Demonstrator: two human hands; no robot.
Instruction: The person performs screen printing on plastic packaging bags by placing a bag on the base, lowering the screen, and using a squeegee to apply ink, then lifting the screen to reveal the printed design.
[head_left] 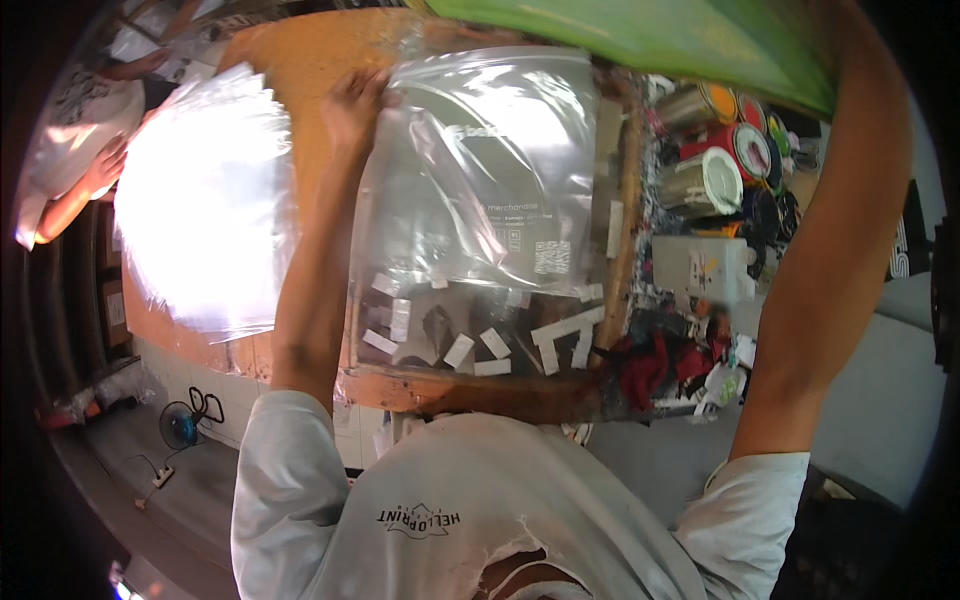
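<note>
A clear zip plastic bag (490, 165) with white print lies flat on the board before me. At its top left corner my left hand (357, 108) has its fingers curled, pinching the edge. My right arm (835, 240) stretches up to the upper right, beside a tilted green screen-like panel (640, 35) raised above the far side of the board. The right hand itself is lost at the upper rim. Pieces of white tape (570, 328) stick to the board below the bag.
On the left of the wooden table (300, 50) lies a large stack of clear bags (210, 210). Opened paint cans (715, 180), a grey box (700, 268) and stained rags (650, 375) crowd the right. Another person's hand (105, 165) is at far left. A fan (180, 425) stands below.
</note>
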